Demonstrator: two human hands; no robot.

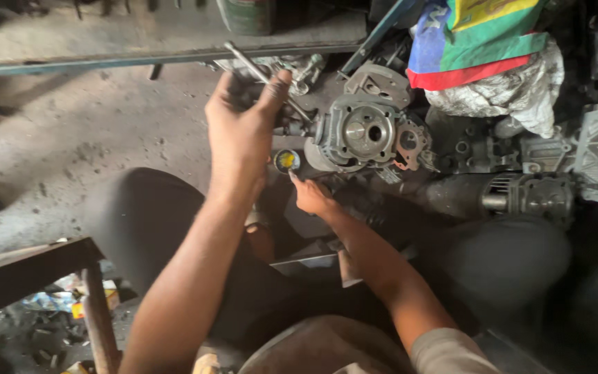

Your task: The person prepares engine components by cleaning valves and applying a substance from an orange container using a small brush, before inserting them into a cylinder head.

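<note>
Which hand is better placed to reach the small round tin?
Right. Right hand has a fingertip beside the small round tin. Left hand is raised higher, gripping a metal rod.

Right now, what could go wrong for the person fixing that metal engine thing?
The long metal rod in the left hand could slip and knock the engine part. The right hand reaches by the small yellow-filled tin, which might tip among the crowded metal parts.
</note>
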